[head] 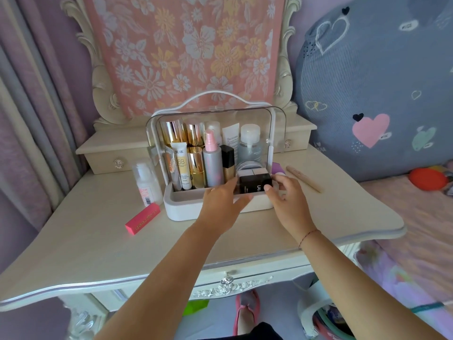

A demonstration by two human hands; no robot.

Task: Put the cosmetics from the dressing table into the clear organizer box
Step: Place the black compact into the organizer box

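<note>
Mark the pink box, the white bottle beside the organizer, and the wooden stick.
pink box (142, 218), head view, middle of its top face.
white bottle (147, 190), head view, on its label.
wooden stick (304, 179), head view, middle of its length.

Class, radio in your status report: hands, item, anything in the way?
Right hand pinches black box; left hand touches its side. Box at front of clear organizer. Nothing in the way.

Arms extended; left hand (220, 201) fingers straight, right hand (288, 196) curled, pinching.
</note>
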